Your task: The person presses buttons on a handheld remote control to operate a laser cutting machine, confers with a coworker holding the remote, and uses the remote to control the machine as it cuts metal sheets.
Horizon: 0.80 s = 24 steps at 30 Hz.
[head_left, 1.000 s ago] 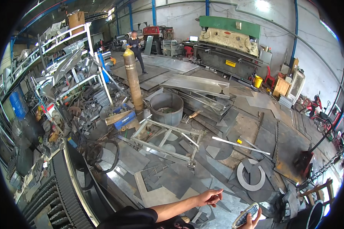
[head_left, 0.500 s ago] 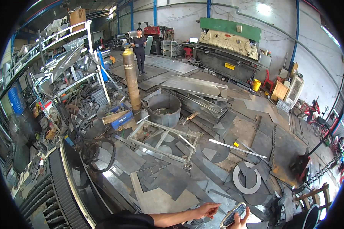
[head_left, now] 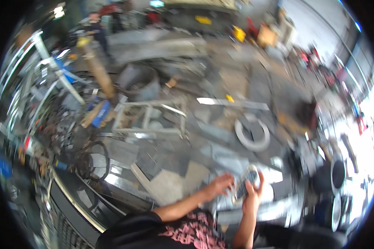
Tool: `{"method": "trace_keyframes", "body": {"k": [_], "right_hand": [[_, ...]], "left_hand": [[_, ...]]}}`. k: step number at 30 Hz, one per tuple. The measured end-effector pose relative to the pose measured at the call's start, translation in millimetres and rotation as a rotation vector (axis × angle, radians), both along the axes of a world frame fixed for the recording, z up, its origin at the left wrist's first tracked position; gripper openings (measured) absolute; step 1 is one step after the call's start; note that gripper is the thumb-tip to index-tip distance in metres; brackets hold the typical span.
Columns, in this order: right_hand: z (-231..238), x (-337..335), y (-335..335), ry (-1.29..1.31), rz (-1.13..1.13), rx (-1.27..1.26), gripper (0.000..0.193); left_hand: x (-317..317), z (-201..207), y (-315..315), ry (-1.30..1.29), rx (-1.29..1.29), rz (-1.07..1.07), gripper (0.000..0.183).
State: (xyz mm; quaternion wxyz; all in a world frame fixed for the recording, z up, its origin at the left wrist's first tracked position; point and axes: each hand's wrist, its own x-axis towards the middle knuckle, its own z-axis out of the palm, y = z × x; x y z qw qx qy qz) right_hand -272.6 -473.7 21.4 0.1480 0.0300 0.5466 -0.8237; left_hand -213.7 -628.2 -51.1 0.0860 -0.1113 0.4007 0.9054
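Note:
My right hand (head_left: 252, 197) grips a flat oval object (head_left: 240, 190) with a pale rim and a bluish-grey face, held tilted in front of my body. The thumb lies across its face and the fingers go behind. What kind of thing it is cannot be made out through the blur. Just left of the oval, my left hand (head_left: 218, 186) has loosely bent fingers spread apart and nothing in them. A small gap appears between those fingertips and the object's edge. Both forearms come up past a black shirt with pink print.
Metal sheets and offcuts cover the floor, with a flat ring (head_left: 261, 144), a welded rectangular frame (head_left: 147, 117) and a round metal tub (head_left: 157, 83) among them. A tall gas cylinder (head_left: 99, 71) stands beyond, near another person (head_left: 98, 33). Cluttered racking (head_left: 50, 62) lines the left.
The view has tipped down and blurred, so the floor scene shifts up and left. Both hands sit higher in view; my left fingers have spread. The oval object stays in my right hand.

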Motion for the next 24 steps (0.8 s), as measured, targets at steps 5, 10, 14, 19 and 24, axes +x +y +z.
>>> {"method": "trace_keyframes", "body": {"k": [5, 10, 14, 19, 24], "right_hand": [[28, 2, -9, -0.013, 0.085, 0.004, 0.068], [26, 9, 7, 0.0, 0.013, -0.042, 0.068], [25, 14, 14, 0.021, 0.011, -0.013, 0.068], [26, 10, 17, 0.011, -0.008, -0.011, 0.068], [31, 7, 7, 0.024, 0.051, 0.071, 0.069]], "left_hand": [[4, 26, -9, -0.027, 0.087, -0.029, 0.023], [7, 30, 13, 0.057, 0.031, -0.07, 0.023], [11, 47, 19, 0.06, 0.033, -0.112, 0.028], [5, 41, 24, 0.054, 0.077, -0.112, 0.029], [9, 55, 17, 0.065, 0.08, -0.009, 0.03]]}}
